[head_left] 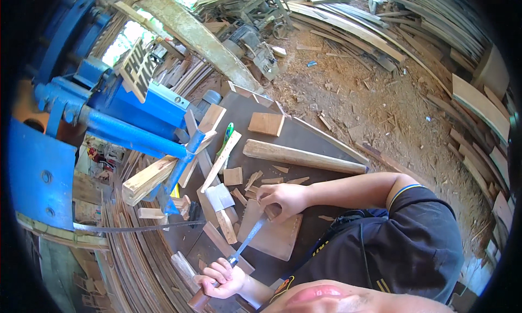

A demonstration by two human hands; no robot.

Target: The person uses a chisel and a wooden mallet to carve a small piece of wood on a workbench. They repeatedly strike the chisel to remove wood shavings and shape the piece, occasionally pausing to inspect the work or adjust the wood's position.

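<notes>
My left hand (220, 280) grips the wooden handle of a chisel-like tool (247, 241). Its flat metal blade points up and to the right, toward my right hand. My right hand (280, 199) is closed on a small wood piece (270, 211) and presses it down on a flat pale board (280, 238). The blade tip meets this piece just below my fingers. All of this lies on a dark worktop (304, 139) with wood scraps around it.
A long tapered wood bar (302, 156) and a square block (266, 124) lie farther back on the worktop. To the left are a blue machine (130, 122), a band saw blade (136, 226), wood strips and offcuts. Beyond, stacked planks (348, 25) ring a sawdust-covered floor (380, 101).
</notes>
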